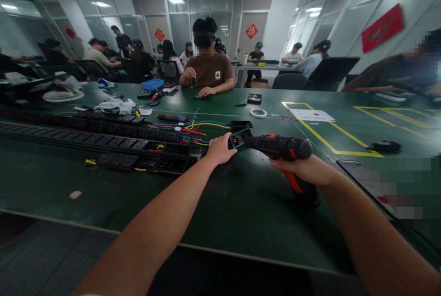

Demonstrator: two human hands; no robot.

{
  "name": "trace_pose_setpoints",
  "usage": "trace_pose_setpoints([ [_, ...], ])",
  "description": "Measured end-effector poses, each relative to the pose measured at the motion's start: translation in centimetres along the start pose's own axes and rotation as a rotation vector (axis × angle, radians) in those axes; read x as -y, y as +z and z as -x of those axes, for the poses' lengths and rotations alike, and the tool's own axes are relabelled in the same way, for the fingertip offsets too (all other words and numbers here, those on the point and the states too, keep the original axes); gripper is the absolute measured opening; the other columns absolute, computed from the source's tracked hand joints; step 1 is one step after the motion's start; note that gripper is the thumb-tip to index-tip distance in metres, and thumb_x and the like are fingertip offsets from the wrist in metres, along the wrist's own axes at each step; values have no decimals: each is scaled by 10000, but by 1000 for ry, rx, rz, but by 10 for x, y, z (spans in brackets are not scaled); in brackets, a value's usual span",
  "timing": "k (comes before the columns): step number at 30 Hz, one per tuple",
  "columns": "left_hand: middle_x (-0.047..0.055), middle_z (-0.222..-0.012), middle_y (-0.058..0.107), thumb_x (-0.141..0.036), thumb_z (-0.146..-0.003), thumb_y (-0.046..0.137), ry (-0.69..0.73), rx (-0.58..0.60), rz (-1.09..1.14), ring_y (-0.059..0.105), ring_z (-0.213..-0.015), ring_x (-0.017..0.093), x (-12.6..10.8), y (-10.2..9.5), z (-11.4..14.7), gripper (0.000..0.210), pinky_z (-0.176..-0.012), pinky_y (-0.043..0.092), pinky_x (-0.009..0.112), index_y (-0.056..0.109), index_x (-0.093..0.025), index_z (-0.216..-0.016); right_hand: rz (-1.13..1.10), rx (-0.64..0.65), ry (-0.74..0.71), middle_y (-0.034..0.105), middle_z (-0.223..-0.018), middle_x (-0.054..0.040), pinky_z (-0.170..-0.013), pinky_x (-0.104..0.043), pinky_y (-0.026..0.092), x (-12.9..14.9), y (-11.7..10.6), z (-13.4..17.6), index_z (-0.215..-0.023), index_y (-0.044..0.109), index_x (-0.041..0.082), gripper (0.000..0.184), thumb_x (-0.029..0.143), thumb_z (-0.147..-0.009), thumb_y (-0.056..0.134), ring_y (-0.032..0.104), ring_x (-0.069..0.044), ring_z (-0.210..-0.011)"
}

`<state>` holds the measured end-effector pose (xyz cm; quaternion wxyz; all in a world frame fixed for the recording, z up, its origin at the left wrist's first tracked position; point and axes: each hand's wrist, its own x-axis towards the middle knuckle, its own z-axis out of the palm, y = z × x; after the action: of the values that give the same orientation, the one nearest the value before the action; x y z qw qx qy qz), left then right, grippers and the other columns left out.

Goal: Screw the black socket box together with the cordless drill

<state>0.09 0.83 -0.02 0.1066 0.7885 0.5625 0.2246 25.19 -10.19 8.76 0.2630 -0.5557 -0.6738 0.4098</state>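
My left hand (220, 150) is closed around a small black open-sided housing (240, 138), lifted at a tilt over the green table. My right hand (303, 168) grips a black and orange cordless drill (280, 147) by its handle. The drill's nose points left and meets or nearly meets the housing; the exact contact is too small to tell. Behind the housing lies another black box part (241, 124) with blue and yellow wires (206, 124) running from it. Left of my hand are black socket strips (86, 139) with dark frame pieces (175, 163) at their ends.
Across the green table (241, 222) a co-worker (206, 68) in a brown shirt holds a thin tool. A blue bin (152, 84), a white tape roll (258, 112) and a screwdriver (173, 118) lie farther back. A phone (367, 185) rests at the right, near yellow tape lines (344, 142).
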Motion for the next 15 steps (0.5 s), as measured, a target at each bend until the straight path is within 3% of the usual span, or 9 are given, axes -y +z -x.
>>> trace_pose_setpoints([
  [15,118,-1383,674,-437,-895,707,-12,24,2,623,-1281,326,-1,-2,0,647,-1106,426,463,464,-258,-1468,29,10,0,632,-625,14,-565,-323,487,-1,-1,0,-949,686,201,463,571,-706,823,591,-189,-590],
])
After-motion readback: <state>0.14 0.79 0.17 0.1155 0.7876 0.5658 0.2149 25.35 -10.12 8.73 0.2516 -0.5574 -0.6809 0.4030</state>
